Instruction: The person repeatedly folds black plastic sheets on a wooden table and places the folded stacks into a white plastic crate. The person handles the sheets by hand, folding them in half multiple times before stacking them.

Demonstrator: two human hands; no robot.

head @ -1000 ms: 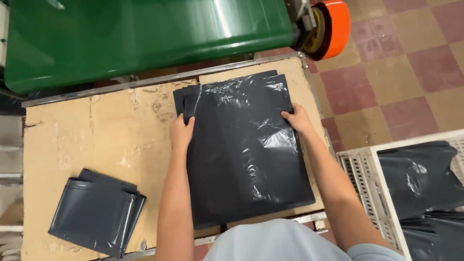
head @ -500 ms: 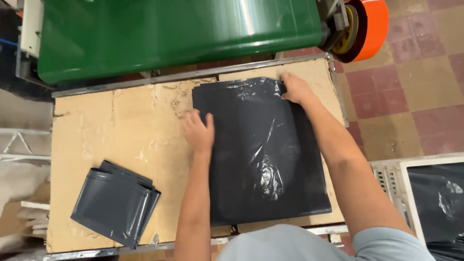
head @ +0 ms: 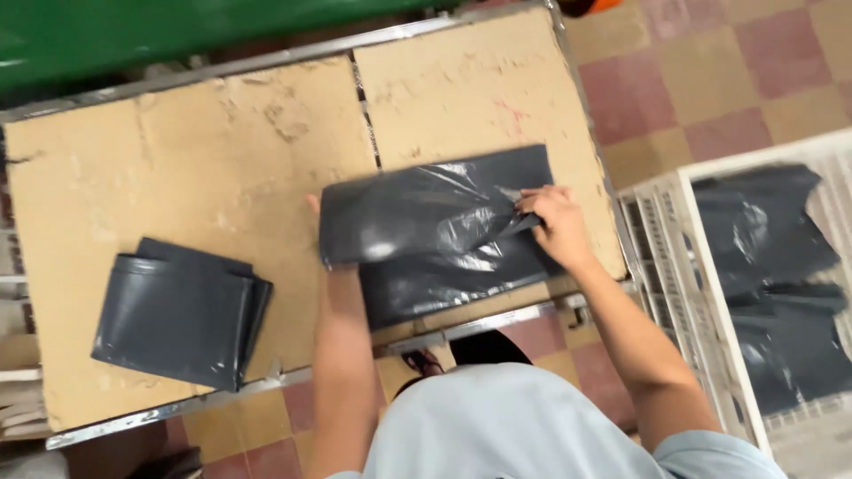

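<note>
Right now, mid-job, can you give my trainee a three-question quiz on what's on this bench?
1. True or false: the dark grey plastic bag under the hands lies folded over on itself.
2. Which hand pinches the bag's top layer: A) left hand B) right hand?
3. What sits at the left of the cardboard-topped table?

Key:
1. True.
2. B; the left hand is mostly hidden under the fold.
3. A folded stack of grey bags. More bags fill the white crate on the right.
</note>
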